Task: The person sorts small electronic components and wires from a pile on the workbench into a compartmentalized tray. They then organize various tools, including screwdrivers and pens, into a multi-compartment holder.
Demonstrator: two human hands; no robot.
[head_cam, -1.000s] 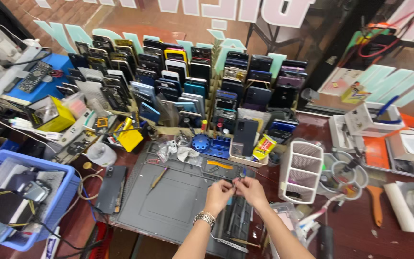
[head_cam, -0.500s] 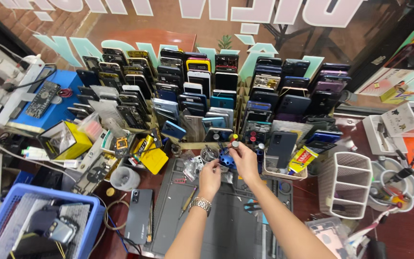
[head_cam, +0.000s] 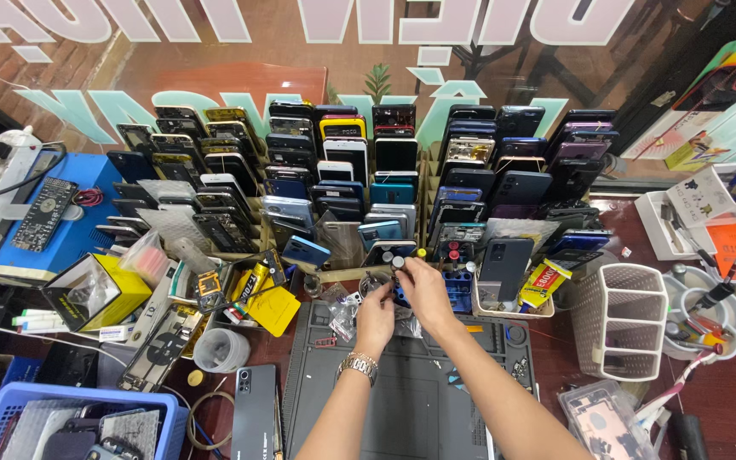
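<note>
Small blue tool holder [head_cam: 399, 296] sits at far edge of grey work mat [head_cam: 419, 400], just before phone rack [head_cam: 359, 183]; thin screwdrivers stand upright in it. Looks light, stiff, easy to tip; best taken by slim handle tops. Right hand [head_cam: 423, 285] over holder, fingertips pinched narrow on dark-capped screwdriver [head_cam: 398, 263]. Left hand [head_cam: 375, 319] just beside, fingers curled at holder base; actual grip not clear. Both forearms reach forward from below, watch on left wrist. White basket [head_cam: 622, 319] right, yellow box [head_cam: 95, 292] left.
</note>
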